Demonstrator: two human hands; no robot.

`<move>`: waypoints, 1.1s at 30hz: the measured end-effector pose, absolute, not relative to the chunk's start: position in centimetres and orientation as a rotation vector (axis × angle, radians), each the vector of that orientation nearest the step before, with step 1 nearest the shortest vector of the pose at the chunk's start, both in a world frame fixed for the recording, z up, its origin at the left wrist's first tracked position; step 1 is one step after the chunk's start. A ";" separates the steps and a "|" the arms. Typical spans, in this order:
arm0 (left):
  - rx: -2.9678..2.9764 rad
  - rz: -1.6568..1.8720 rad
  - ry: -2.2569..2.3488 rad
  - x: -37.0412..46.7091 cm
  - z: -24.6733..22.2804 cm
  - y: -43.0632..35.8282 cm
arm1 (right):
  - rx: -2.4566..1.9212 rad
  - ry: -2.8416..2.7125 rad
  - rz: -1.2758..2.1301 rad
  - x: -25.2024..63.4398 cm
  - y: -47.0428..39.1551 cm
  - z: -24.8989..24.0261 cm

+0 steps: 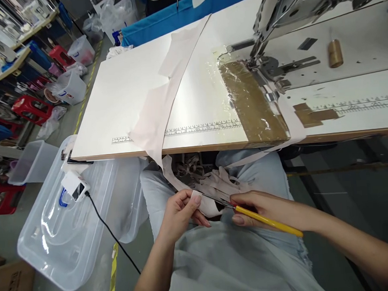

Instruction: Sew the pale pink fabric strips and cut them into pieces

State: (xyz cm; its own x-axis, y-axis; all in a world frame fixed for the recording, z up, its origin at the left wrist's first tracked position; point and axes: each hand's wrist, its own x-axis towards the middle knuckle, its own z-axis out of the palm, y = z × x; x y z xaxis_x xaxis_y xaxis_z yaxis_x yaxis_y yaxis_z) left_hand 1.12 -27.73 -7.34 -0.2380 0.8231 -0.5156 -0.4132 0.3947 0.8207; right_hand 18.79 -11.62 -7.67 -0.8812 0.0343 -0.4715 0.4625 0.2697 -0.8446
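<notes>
Above my lap, my left hand point(181, 210) pinches the end of a pale pink fabric strip point(207, 205) between thumb and fingers. My right hand point(260, 208) is closed around yellow-handled scissors point(269, 222), whose blades point left and lie against the fabric beside my left fingertips. A wider pale pink fabric piece point(154, 108) lies across the white table and hangs over its front edge. More narrow strips point(221, 179) are heaped on my lap between my legs.
The white table point(111, 98) carries a sewing machine point(273, 47) at the right, with a pink strip point(292, 121) hanging from it. At the left stands a lidded clear plastic box point(71, 242) with a white device point(75, 185) and black cable on top. Red stools point(33, 108) stand farther off.
</notes>
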 end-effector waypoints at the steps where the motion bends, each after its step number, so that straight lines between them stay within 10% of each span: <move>1: 0.397 1.219 1.375 1.1 -7.4 -27.7 | 0.449 2.173 -1.644 18.7 -11.7 -7.6; 33: 0.433 1.210 1.399 1.3 -8.0 -27.8 | 0.649 2.633 -1.085 18.3 -13.0 -7.7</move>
